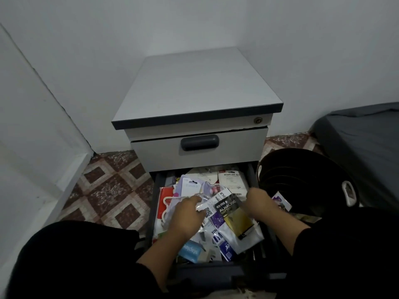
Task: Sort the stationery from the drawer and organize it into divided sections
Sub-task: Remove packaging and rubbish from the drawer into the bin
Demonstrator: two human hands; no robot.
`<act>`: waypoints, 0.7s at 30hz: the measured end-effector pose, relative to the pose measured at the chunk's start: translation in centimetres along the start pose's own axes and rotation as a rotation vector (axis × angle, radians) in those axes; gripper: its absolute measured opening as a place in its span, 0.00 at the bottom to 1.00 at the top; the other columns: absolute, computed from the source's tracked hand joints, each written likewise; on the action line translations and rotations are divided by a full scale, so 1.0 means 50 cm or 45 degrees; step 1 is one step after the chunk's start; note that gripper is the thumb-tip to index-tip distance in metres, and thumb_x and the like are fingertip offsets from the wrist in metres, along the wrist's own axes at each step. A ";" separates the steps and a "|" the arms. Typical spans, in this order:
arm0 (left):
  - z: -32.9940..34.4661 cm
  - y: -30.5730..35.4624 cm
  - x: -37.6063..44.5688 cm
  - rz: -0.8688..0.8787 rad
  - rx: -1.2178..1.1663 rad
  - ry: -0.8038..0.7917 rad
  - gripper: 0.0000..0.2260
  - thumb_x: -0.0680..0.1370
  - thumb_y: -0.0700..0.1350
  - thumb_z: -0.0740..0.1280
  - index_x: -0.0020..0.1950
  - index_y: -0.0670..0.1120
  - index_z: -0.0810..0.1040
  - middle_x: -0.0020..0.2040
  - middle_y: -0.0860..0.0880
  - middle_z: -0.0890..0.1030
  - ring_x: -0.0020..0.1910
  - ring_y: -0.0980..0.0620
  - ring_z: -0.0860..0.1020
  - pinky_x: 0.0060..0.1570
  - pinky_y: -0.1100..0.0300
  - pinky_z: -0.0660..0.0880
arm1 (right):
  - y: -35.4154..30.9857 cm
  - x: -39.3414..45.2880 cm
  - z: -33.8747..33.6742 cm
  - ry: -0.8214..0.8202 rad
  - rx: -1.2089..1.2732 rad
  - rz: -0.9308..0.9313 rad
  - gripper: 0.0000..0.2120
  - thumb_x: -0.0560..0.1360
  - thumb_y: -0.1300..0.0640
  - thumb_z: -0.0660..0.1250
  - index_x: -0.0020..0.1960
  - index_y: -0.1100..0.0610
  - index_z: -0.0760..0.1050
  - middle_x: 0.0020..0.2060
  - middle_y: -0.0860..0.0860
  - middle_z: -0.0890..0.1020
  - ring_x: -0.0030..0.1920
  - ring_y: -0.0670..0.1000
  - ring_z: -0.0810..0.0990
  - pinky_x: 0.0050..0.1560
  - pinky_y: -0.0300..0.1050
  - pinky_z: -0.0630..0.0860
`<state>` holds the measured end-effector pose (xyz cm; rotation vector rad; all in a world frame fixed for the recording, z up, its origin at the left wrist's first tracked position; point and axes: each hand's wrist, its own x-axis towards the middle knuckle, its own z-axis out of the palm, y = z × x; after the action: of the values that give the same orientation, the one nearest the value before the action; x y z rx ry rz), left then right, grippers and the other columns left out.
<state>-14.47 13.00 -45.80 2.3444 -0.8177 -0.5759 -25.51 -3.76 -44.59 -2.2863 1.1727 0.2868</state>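
Observation:
The lower drawer (158,190) of a grey cabinet is pulled out and heaped with packaged stationery. On top lie a black and gold alkaline battery pack (234,214), a white packet with a QR code (212,205), a stapler set card (232,180), a blue staples box (191,252) and a purple-backed card (192,187). My left hand (186,216) is in the middle of the heap and its fingertips pinch the white packet's edge. My right hand (260,203) has curled fingers on the battery pack's right edge. A black divided tray (302,180) stands right of the drawer.
The cabinet's upper drawer (198,147) is closed, with a dark handle. White walls meet behind the cabinet, above a patterned tile floor (112,190). A dark grey mattress (362,147) lies at the right. My black-clad knees frame the drawer front.

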 end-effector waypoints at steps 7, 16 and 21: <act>0.040 -0.009 -0.011 0.123 0.772 -0.164 0.40 0.74 0.64 0.64 0.78 0.50 0.49 0.77 0.43 0.57 0.77 0.41 0.49 0.73 0.42 0.44 | 0.009 -0.016 0.041 -0.222 -0.204 0.066 0.18 0.72 0.47 0.68 0.56 0.56 0.74 0.52 0.52 0.78 0.54 0.53 0.79 0.46 0.42 0.73; 0.035 -0.009 0.007 0.039 0.267 0.101 0.20 0.75 0.44 0.69 0.66 0.50 0.69 0.54 0.50 0.80 0.51 0.51 0.78 0.50 0.57 0.75 | -0.002 -0.022 0.001 0.005 -0.182 0.069 0.22 0.68 0.41 0.72 0.53 0.54 0.73 0.52 0.52 0.77 0.55 0.54 0.78 0.45 0.44 0.71; 0.007 0.003 0.014 -0.152 -0.301 0.152 0.07 0.77 0.39 0.65 0.52 0.43 0.80 0.38 0.51 0.80 0.33 0.54 0.76 0.29 0.63 0.70 | 0.003 0.002 -0.007 -0.039 0.514 0.044 0.16 0.71 0.54 0.74 0.49 0.59 0.70 0.44 0.54 0.75 0.46 0.53 0.74 0.42 0.45 0.73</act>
<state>-14.22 12.31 -46.12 2.1955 -0.5278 -0.5444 -25.59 -4.10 -44.38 -1.9059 1.1377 0.0860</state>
